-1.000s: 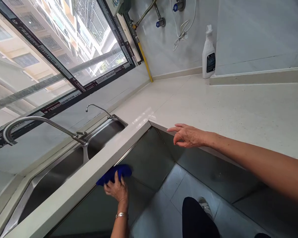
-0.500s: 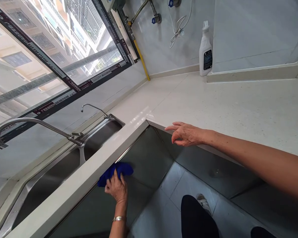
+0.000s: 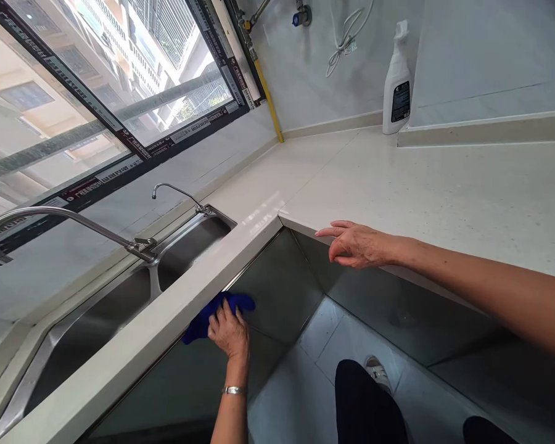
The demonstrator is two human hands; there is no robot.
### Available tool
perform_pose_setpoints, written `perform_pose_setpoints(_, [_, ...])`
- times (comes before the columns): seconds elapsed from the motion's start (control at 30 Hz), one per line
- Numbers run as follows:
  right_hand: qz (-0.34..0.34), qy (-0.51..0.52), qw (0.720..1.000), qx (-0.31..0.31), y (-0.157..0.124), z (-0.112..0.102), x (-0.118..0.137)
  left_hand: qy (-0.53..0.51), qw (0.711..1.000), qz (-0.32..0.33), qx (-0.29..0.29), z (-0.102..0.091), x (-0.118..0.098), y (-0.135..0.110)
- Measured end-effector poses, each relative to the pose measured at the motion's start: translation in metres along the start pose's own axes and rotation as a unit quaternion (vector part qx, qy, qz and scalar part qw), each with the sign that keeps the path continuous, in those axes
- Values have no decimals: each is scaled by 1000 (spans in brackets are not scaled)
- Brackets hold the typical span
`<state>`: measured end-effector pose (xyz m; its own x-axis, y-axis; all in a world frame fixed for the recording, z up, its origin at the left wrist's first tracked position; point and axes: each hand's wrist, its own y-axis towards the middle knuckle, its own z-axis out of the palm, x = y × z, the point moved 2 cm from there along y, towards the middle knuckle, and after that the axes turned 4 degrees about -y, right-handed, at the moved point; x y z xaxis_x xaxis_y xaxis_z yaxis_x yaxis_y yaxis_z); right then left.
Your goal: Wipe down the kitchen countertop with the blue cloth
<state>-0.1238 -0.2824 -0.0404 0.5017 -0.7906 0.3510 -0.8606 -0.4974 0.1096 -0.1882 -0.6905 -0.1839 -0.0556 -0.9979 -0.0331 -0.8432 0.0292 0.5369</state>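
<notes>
My left hand (image 3: 229,330) presses a blue cloth (image 3: 198,324) against the grey cabinet front just under the lip of the white counter (image 3: 398,185), below the sink. Its fingers are curled over the cloth. My right hand (image 3: 358,243) rests on the front edge of the counter near the inner corner, fingers stretched out and holding nothing. A bracelet shows on my left wrist.
A double steel sink (image 3: 120,302) with a large tap (image 3: 65,222) and a small tap (image 3: 178,194) sits below the window (image 3: 97,92). A white spray bottle (image 3: 398,80) stands at the back wall. My dark-trousered leg (image 3: 365,401) and shoe are on the tiled floor.
My left hand has slid the blue cloth a little to the right along the cabinet front under the counter lip. My right hand has stayed on the counter edge.
</notes>
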Motion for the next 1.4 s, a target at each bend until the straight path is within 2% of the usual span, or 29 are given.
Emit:
perform_pose_setpoints(0.13, [30,15,999,-4,-2,0,-2,-9,997,68,44,6,-5,16])
perform_pose_setpoints(0.27, [55,39,998,-2,-4,-3,-4,-14,991,114,76,12,-21,39])
perform_pose_setpoints(0.47, [20,17,1000,3,-2,-4,3,-10,981,169,97,16,-44,53])
perform_pose_setpoints(0.57, [10,0,1000,2,0,-5,6,-8,979,179,94,15,-45,55])
perform_pose_setpoints(0.8, [19,48,999,-8,-1,-13,7,1,973,205,108,11,-31,58])
perform_pose_setpoints(0.93, [12,26,1000,-6,0,-11,6,6,973,199,118,15,-36,62])
perform_pose_setpoints(1.17, [-9,16,1000,-15,4,-5,2,-3,966,219,136,20,-66,78])
perform_pose_setpoints(1.4, [0,18,1000,-16,5,-8,3,-22,958,247,144,28,-109,94])
